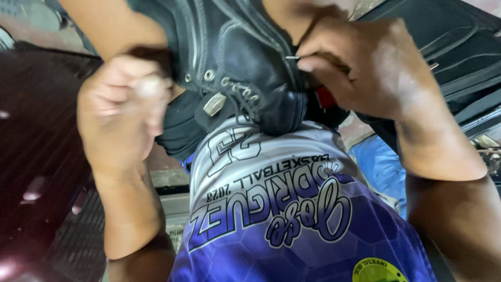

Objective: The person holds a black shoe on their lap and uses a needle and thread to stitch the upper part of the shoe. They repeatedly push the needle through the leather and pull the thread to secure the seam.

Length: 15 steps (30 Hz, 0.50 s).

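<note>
black leather boot [245, 68] rests upside-down on the lap, toe toward the body. right hand [360, 68] pinches a needle [292, 57] at its edge, nearer the seam; left hand [122, 109], blurred, is clenched beside the ankle.

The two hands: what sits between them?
In the head view, a black lace-up boot rests against the jersey, between the left hand and right hand.

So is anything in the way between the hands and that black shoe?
Nothing visible is. The right hand pinches a thin metal needle right against the black leather lace-up shoe, and the blurred left hand is at the shoe's other side.
</note>
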Available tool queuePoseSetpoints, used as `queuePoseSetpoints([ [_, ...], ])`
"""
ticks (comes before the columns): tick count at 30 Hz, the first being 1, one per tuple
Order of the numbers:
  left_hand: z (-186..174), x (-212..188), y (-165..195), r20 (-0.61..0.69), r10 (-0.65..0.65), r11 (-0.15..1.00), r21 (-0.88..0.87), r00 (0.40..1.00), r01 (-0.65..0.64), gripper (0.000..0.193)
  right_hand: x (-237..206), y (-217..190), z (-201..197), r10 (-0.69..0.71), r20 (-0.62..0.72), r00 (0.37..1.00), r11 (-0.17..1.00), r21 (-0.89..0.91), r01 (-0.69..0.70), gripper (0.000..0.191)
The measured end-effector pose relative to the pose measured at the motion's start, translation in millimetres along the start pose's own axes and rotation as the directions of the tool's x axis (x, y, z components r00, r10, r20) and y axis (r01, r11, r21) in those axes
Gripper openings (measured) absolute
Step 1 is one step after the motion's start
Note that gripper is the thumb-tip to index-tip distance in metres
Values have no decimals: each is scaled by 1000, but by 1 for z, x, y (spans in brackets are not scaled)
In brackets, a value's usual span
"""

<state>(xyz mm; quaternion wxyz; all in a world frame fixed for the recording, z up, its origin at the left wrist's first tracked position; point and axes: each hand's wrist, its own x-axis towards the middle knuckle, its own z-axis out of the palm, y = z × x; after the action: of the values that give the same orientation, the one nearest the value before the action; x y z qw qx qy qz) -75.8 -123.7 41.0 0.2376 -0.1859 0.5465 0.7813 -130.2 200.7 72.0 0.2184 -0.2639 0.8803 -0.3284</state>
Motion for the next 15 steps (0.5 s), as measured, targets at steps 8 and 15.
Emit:
queuePoseSetpoints([
  [8,35,36,9,278,123,622,726,953,-292,5,-3,4,3,-40,-42,998,998,-45,38,14],
  [15,24,46,-23,411,190,627,648,892,-432,8,2,2,3,-160,-66,985,981,-117,152,15],
])
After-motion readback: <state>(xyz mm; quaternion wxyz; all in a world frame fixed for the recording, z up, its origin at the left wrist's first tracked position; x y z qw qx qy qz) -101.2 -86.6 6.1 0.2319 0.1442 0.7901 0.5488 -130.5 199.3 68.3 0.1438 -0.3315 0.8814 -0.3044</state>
